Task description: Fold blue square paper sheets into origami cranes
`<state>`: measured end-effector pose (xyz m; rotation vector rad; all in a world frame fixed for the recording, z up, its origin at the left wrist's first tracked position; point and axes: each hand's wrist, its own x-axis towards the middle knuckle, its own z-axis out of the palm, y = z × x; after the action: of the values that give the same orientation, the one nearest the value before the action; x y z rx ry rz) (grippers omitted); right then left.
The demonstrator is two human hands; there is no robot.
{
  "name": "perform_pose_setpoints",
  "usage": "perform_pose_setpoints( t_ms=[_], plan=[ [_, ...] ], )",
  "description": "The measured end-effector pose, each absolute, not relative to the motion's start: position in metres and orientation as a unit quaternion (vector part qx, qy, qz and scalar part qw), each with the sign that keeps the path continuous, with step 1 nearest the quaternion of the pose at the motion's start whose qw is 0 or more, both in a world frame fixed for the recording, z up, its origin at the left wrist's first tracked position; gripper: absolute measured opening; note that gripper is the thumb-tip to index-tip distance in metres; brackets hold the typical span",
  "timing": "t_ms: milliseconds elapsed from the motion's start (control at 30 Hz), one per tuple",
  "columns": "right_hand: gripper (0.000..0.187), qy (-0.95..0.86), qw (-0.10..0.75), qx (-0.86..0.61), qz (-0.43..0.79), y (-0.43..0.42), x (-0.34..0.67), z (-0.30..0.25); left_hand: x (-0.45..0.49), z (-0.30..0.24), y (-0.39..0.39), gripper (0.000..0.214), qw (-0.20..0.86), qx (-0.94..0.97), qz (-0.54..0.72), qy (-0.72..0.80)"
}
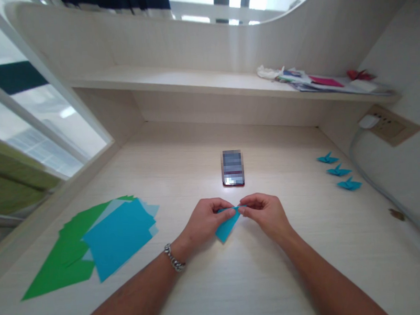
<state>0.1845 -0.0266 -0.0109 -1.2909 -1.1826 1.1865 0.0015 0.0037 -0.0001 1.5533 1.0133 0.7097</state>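
A folded piece of blue origami paper [225,230] is held between both hands above the middle of the desk, one pointed corner hanging down toward me. My left hand [211,215] is closed, pinching its upper left part between thumb and fingers. At the top right of the paper, my right hand [266,210] is also closed in a pinch, its fingertips almost meeting the left ones. The fingers hide part of the upper folds. Just beyond the hands lies a phone [233,168] with a blurred screen.
Blue paper sheets [120,238] overlap green sheets [59,264] at the left. Three folded blue paper cranes [338,170] line the right side, near a cable [353,154] plugged into a wall socket [391,125]. A shelf [175,78] with papers [325,81] spans the back.
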Motion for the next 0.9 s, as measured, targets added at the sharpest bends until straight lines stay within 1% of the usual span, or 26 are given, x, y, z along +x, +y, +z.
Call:
perform_pose_setpoints(
  t_ms=[733, 900],
  plan=[
    [0.023, -0.459, 0.491, -0.521, 0.526, -0.0276, 0.183, -0.0045, -0.0022, -0.0035, 0.0074, 0.022, 0.531, 0.67, 0.291, 0.429],
    [0.028, -0.424, 0.493, -0.506, 0.567, -0.025, 0.1866, -0.0037, -0.0045, -0.0044, 0.0093, 0.023, 0.538, 0.666, 0.284, 0.433]
  ],
)
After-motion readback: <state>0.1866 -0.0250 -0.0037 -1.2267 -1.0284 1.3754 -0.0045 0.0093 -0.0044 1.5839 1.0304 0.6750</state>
